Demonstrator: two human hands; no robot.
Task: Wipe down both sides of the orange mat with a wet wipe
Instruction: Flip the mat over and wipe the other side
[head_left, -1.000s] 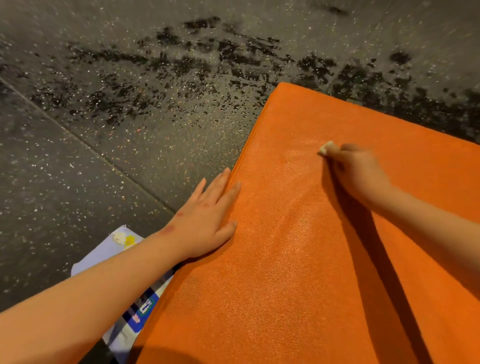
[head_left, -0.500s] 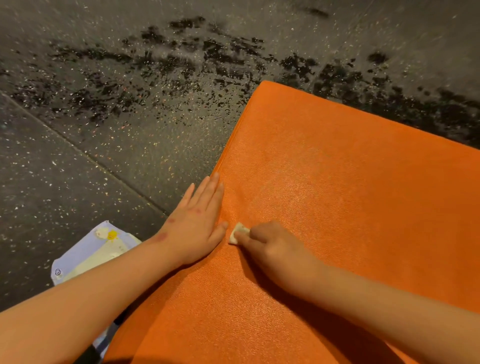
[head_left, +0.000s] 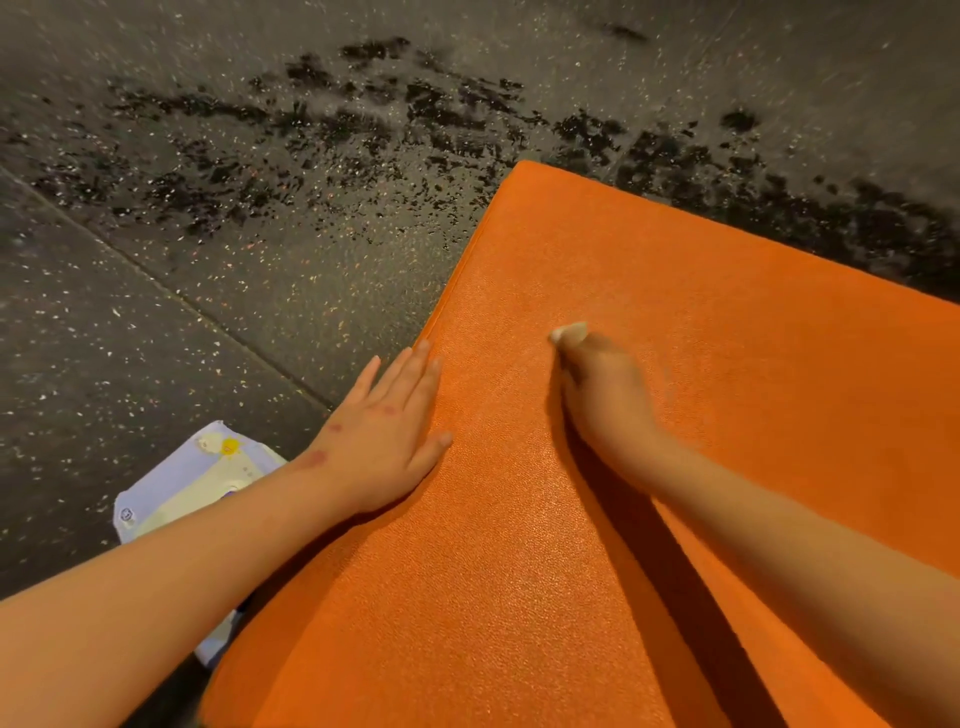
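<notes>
While the flat, textured orange mat (head_left: 649, 467) lies on the dark speckled rubber floor (head_left: 208, 260), the left hand (head_left: 387, 436) presses palm-down on the mat's left edge, fingers spread flat and gripping nothing. Further in on the mat, the right hand (head_left: 602, 395) is curled closed around a small crumpled white wet wipe (head_left: 569, 331), blurred, against the surface. A pale lilac wipes packet (head_left: 176, 493) lies on the floor beside the mat's left edge, partly under the left forearm.

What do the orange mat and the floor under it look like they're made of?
Orange mat: probably vinyl or faux leather over padding; fine pebbled grain, soft sheen, thick rounded edge. Floor: looks like rubber tile flooring; dark matte with pale flecks, a straight seam, and darker patches.
</notes>
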